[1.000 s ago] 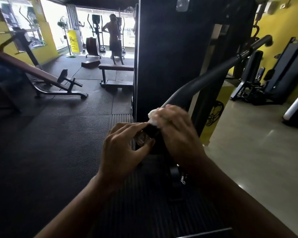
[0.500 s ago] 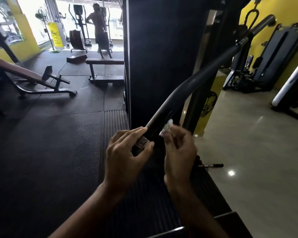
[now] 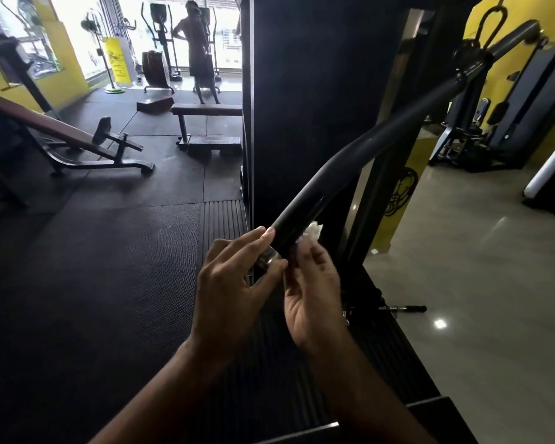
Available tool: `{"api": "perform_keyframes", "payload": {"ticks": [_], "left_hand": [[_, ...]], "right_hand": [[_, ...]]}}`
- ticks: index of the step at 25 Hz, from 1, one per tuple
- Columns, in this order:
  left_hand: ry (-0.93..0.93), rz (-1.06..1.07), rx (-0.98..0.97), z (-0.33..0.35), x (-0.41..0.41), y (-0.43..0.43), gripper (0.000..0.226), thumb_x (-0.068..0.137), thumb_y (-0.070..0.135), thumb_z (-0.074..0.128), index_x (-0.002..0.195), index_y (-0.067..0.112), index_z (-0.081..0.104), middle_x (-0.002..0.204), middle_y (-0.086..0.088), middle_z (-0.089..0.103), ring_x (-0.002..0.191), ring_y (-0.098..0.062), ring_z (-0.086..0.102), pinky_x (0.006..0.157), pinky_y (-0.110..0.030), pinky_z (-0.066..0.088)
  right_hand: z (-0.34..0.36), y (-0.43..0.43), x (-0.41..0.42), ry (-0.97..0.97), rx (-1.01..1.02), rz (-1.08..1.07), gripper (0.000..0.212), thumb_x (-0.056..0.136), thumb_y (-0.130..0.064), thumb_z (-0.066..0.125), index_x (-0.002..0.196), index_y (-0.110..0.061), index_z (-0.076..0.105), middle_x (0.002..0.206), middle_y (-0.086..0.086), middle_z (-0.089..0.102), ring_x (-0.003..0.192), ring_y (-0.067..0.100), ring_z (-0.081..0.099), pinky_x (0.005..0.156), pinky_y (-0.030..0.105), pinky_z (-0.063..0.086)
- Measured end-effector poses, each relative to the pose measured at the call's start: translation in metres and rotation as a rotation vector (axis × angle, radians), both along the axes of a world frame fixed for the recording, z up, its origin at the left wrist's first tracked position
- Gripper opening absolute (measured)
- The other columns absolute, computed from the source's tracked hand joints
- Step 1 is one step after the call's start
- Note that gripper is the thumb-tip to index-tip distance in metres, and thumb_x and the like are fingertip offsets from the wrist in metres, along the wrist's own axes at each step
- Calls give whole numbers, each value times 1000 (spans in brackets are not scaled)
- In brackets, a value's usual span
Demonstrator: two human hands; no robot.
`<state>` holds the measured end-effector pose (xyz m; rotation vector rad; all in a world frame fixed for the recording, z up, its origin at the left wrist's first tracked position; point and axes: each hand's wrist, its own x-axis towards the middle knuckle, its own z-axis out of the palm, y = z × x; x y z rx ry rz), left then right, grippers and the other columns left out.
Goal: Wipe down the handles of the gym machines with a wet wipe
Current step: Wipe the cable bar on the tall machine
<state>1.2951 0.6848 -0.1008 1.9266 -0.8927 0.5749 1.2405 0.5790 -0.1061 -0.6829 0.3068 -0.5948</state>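
- Head view: the left hand point(image 3: 234, 283) grips the near end of the lat pulldown bar point(image 3: 334, 174). Its fingers point(image 3: 250, 237) curl over the top, and the thumb sits under the chrome end cap point(image 3: 267, 260).
- The right hand point(image 3: 314, 290) pinches a crumpled white wet wipe point(image 3: 313, 231) between fingertips and thumb. The wipe touches the right side of the bar's black grip, just beyond the left hand.
- The bar slopes up and away to the right, towards a far cable hook point(image 3: 491, 24).
- Behind the bar stands the machine's black column point(image 3: 302, 91).
- Far left are an incline bench point(image 3: 61, 129), a flat bench point(image 3: 205, 108) and a person point(image 3: 197, 49) standing near bright windows.
- A small metal pin point(image 3: 404, 307) lies on the tiled floor point(image 3: 462, 267), right.
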Motion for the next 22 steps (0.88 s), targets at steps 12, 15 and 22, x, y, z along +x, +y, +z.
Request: {"api": "perform_keyframes", "payload": {"ticks": [12,15,22], "left_hand": [[-23,49,-41,-16,8,-1,48,76,18,84,121,14,68,118,4,69,106,-9,59,91,-15,45],[-22,41,-60,-20,11,0,44,79,21,82,120,13,68,118,3,69,105,-9,59,91,-16,45],[76,-32,-87,-33,21,-4,39,81,27,78,116,12,71,120,4,68,109,-7,60,94,-10,41]], "right_hand": [[-7,-53,5,-41,-2034,-596,35,92,-18,70,124,-5,65,132,7,55,124,27,50,110,34,38],[21,-62,8,-26,-2133,-533,38,96,-34,62,118,-3,68,123,13,64,118,29,55,108,37,39],[81,-52,34,348,-2466,-21,31,92,-24,62,123,-18,63,125,2,63,122,21,52,104,40,43]]}}
